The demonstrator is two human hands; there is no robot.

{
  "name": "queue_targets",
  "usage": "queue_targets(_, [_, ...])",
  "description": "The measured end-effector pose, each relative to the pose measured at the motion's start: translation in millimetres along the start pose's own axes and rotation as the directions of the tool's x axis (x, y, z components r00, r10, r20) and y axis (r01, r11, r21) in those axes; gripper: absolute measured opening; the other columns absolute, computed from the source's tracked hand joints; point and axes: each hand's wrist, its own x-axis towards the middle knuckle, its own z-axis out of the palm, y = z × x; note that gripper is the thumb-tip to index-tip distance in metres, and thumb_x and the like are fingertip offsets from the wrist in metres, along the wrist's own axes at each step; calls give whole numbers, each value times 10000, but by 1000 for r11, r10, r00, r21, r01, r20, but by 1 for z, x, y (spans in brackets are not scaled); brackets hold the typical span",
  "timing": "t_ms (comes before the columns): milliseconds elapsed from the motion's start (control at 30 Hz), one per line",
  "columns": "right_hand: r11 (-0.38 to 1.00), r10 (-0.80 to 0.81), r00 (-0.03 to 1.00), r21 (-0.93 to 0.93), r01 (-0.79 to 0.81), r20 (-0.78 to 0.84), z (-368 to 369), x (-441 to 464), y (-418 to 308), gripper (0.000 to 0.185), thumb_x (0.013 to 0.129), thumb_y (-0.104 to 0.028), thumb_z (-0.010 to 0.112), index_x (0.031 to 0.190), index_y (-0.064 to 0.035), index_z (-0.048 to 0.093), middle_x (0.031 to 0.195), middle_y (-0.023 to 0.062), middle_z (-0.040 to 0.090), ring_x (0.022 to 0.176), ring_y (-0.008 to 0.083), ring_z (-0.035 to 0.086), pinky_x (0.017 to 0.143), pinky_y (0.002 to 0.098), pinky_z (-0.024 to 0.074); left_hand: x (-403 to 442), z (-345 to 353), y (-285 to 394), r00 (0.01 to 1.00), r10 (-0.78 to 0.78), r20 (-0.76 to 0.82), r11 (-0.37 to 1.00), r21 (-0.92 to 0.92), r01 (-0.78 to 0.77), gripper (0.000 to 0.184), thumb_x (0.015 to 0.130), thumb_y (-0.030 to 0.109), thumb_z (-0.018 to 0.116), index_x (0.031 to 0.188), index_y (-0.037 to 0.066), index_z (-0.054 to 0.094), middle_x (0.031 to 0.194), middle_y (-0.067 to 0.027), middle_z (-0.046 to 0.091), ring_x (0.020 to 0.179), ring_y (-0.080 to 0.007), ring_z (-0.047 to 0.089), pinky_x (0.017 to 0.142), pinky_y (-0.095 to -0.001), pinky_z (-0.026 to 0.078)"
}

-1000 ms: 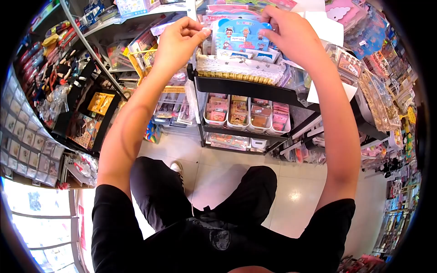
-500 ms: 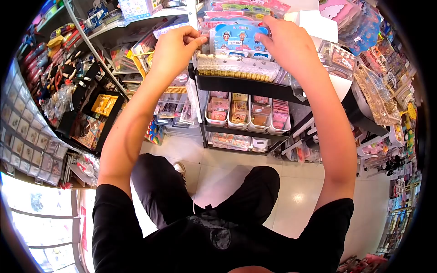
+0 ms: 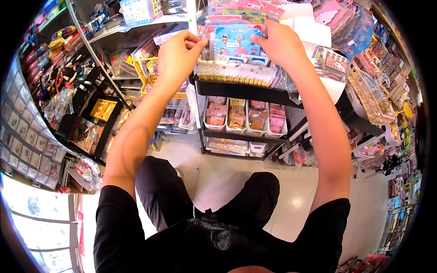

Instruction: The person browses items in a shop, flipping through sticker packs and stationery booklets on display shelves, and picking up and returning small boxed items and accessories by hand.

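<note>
Your right hand [image 3: 283, 44] grasps the blue notebook [image 3: 234, 42] by its upper right edge, the thumb in front and the other fingers partly out of sight. Your left hand [image 3: 180, 57] is curled beside the notebook's left edge, thumb and forefinger close together; you cannot tell from here whether they pinch anything or touch the cover. The notebook stands upright in the basket [image 3: 236, 71], behind its pale cloth rim, with its lower part hidden by small packets [image 3: 243, 59]. Its price sticker is too small to read. Pink packages [image 3: 236, 19] behind it are mostly covered. Below, the black cart [image 3: 248, 91] holds white bins [image 3: 258, 132] of packets, their prints hard to make out.
</note>
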Motion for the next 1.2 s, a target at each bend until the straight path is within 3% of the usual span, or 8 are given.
queue_targets(300, [966, 256, 957, -9, -257, 139, 14, 3, -24, 455, 967, -308, 569, 1205, 56, 433, 1056, 280, 677, 1019, 428, 663, 879, 475, 523, 0, 6, 0, 998, 29, -55, 999, 37, -27, 249, 851, 287, 755, 906, 46, 726, 750, -53, 723, 663, -142, 671, 639, -293, 505])
queue_targets(500, [964, 252, 965, 65, -257, 66, 27, 11, -16, 463, 982, -350, 539, 1179, 61, 453, 1067, 312, 664, 1018, 466, 646, 909, 504, 499, 8, 13, 0, 998, 28, -63, 994, 103, -21, 258, 860, 312, 722, 908, 59, 733, 758, -67, 727, 679, -205, 689, 644, -341, 508])
queue_targets(833, [951, 296, 954, 75, -299, 41, 33, 7, -24, 486, 961, -312, 532, 1213, 88, 418, 1062, 313, 659, 1032, 446, 649, 913, 479, 509, -10, 12, 14, 992, 92, -85, 983, 165, -77, 253, 854, 292, 672, 951, 66, 731, 822, -76, 747, 769, -247, 718, 711, -363, 538])
queue_targets(900, [953, 287, 957, 92, -290, 41, 30, 4, -25, 495, 962, -324, 534, 1209, 89, 417, 1044, 300, 667, 1024, 438, 654, 910, 478, 510, -11, 8, 20, 999, 6, -33, 997, 81, -3, 305, 839, 331, 680, 971, 60, 729, 868, -86, 755, 817, -259, 726, 732, -370, 545])
queue_targets(1033, [935, 325, 939, 108, -336, 113, 12, 3, -25, 544, 950, -357, 565, 1220, 87, 406, 1054, 289, 674, 1038, 418, 659, 910, 469, 512, -6, 16, 7, 999, 11, -35, 990, 139, -6, 506, 786, 490, 768, 974, 32, 661, 821, -80, 713, 743, -220, 692, 722, -347, 541])
queue_targets(1100, [959, 276, 954, 34, -281, 114, 9, 6, -18, 639, 931, -444, 584, 1242, 95, 439, 1074, 283, 676, 1040, 404, 665, 921, 454, 510, 1, 18, 3, 1000, -21, -21, 989, 143, 23, 570, 757, 536, 790, 969, 32, 628, 804, -71, 684, 719, -203, 668, 721, -335, 536])
queue_targets(1167, [950, 294, 947, 70, -304, 130, -3, 15, -13, 657, 920, -490, 582, 1218, 90, 496, 1075, 275, 680, 1034, 400, 669, 917, 449, 513, 7, 20, -1, 1000, 12, 0, 996, 92, -12, 574, 771, 514, 788, 1010, 22, 613, 882, -96, 694, 778, -220, 680, 732, -352, 536])
queue_targets(1200, [938, 311, 937, 109, -330, 157, -7, 20, -10, 682, 910, -535, 579, 1193, 85, 553, 1075, 266, 684, 1029, 395, 673, 914, 445, 516, 6, 13, 7, 998, -4, 68, 999, 53, 0, 598, 801, 460, 785, 1124, -2, 586, 1022, -156, 688, 939, -244, 682, 794, -365, 536])
